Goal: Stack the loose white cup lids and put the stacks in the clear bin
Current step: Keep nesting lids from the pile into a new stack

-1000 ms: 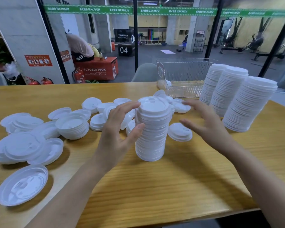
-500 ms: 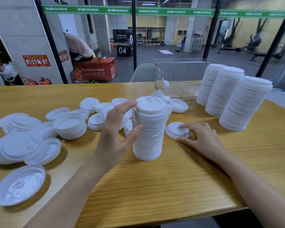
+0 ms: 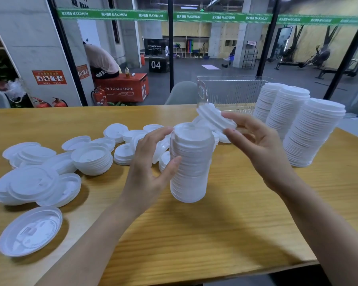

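1. We are curling our left hand [image 3: 151,162] round the centre lid stack [image 3: 190,164].
2. Our right hand [image 3: 258,145], just now down on the table [image 3: 194,234], is pinching nested lids [image 3: 215,118], tilted above that stack, ready to add.
3. Far right, tall stacks [image 3: 310,131] are waiting outside the clear bin [image 3: 229,91].

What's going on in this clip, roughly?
A person is stacking white cup lids at a wooden table. The left hand grips a tall stack standing on it, while the right hand holds a few nested lids, tilted, close to the stack's top. Loose lids lie to the left; three tall stacks stand beside the clear bin.
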Demonstrator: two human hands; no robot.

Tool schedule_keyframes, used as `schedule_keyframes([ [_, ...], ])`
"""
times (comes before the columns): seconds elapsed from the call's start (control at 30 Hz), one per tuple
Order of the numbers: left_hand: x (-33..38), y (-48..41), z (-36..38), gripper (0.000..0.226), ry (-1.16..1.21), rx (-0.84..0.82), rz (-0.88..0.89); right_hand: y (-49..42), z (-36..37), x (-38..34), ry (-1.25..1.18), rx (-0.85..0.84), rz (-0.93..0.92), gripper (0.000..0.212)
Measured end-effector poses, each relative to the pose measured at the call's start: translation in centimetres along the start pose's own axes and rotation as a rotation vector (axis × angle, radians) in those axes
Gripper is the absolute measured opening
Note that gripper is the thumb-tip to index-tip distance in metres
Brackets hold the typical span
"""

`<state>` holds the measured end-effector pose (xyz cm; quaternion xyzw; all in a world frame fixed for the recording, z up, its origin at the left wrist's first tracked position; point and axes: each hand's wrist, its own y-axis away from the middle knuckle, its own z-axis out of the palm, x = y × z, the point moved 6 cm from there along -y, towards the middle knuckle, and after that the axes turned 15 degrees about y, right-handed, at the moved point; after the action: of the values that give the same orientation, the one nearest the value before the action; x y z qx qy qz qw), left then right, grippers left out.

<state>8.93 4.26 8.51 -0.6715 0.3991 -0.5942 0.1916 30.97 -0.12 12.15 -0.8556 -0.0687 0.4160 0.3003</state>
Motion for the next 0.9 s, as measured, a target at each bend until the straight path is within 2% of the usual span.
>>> schedule_keyframes([
  [0.23, 0.0, 0.0, -0.2, 0.054, -0.015, 0.012, -0.017, -0.6, 1.9, -2.0, 0.242, -0.133, -0.175, 0.042],
  [0.53, 0.4, -0.1, -0.1, 0.049, -0.019, -0.003, 0.028, -0.5, 2.7, -2.3, 0.277, -0.179, -0.214, 0.033],
  [0.73, 0.2, 0.0, -0.2, 0.047, -0.02, -0.002, 0.014, 0.1, 2.2, -2.6, 0.34, -0.094, -0.22, 0.045],
  [0.9, 1.2, 0.6, -1.9, 0.044, -0.078, 0.04, 0.055, 1.6, 2.0, -5.3, 0.405, 0.034, -0.317, 0.037],
])
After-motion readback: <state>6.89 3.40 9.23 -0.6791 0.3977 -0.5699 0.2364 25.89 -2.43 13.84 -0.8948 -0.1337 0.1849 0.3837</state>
